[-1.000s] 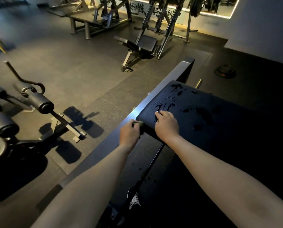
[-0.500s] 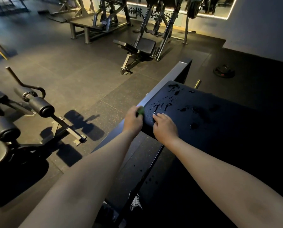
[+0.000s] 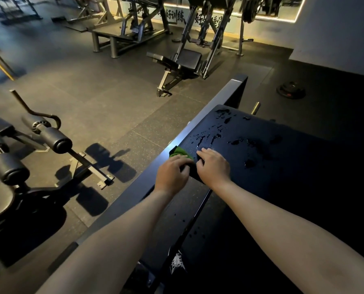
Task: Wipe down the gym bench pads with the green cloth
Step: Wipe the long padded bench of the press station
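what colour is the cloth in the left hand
Green; the cloth shows best in the head view.

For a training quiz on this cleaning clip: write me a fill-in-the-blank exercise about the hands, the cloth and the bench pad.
1. The left hand grips a cloth whose colour is ___.
2. The right hand rests on the bench pad and holds ___.
3. The weight plate lies on the ___.
Missing words: green; nothing; floor.
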